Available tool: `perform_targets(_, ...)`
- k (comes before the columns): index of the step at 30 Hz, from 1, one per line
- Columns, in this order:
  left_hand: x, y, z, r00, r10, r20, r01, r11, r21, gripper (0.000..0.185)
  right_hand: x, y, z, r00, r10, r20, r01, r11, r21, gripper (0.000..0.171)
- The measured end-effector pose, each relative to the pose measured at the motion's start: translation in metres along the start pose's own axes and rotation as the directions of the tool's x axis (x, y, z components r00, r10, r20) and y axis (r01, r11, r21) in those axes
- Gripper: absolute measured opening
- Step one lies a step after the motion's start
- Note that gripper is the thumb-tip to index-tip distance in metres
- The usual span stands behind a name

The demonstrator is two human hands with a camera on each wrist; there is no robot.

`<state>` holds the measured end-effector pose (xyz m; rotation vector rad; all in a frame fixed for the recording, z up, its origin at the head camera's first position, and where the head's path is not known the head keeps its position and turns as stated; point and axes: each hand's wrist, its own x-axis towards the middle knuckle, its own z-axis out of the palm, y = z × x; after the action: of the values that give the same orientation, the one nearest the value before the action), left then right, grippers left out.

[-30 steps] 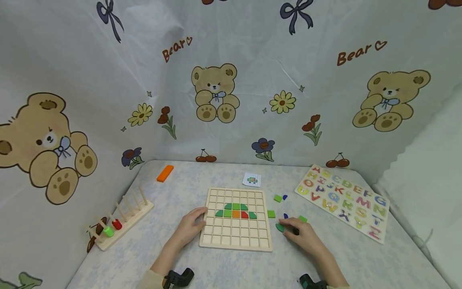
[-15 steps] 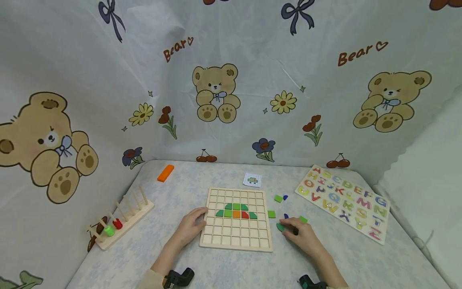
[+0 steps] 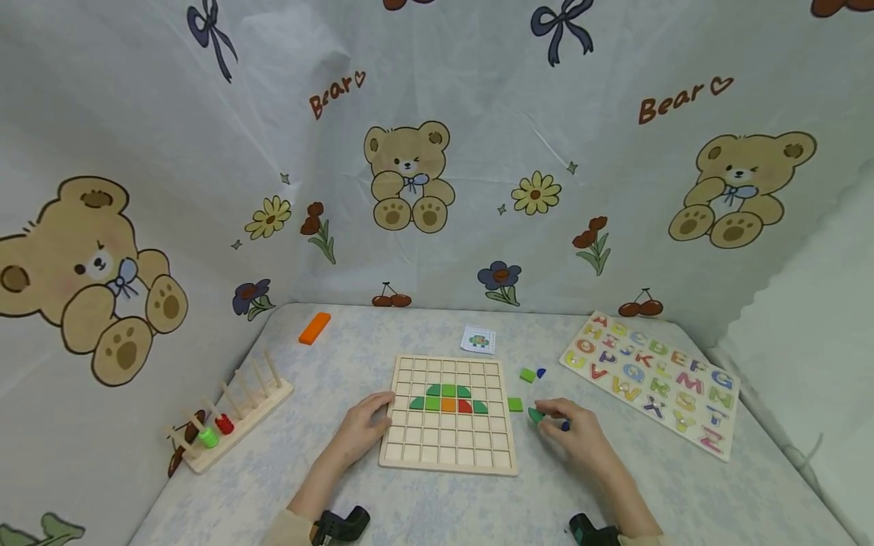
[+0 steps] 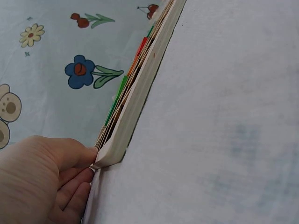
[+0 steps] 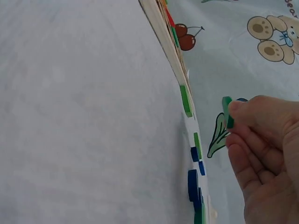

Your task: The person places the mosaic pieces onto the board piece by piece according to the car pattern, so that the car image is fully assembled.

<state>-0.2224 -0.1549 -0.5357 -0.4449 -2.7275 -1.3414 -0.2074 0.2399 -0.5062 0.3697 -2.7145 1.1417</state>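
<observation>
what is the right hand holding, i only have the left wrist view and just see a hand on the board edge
Observer: The right hand pinches a green piece, lifted off the table to the right of the grid board.
Operator: any pieces on the board yet
Observer: Yes, two rows near the middle: green pieces over a row with an orange piece and a red piece.
Operator: loose pieces left on the table
Observer: A green square by the board's right edge, another green square farther back beside a small blue piece.
</observation>
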Motion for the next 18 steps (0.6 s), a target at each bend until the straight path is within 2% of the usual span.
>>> perform_targets(5, 0.001, 0.000, -0.001, 1.000, -0.001, -0.002, 0.001, 1.000, 0.001, 0.044, 0.008, -0.008, -0.007, 0.995, -0.096, -0.015, 0.095, 0.995, -0.013, 0.032)
perform_targets(18, -0.001, 0.002, 0.001, 1.000, 0.003, -0.013, -0.003, 1.000, -0.007, 0.044, 0.025, -0.041, 0.012, 0.991, -0.131, 0.037, 0.128, 0.990, 0.065, 0.028)
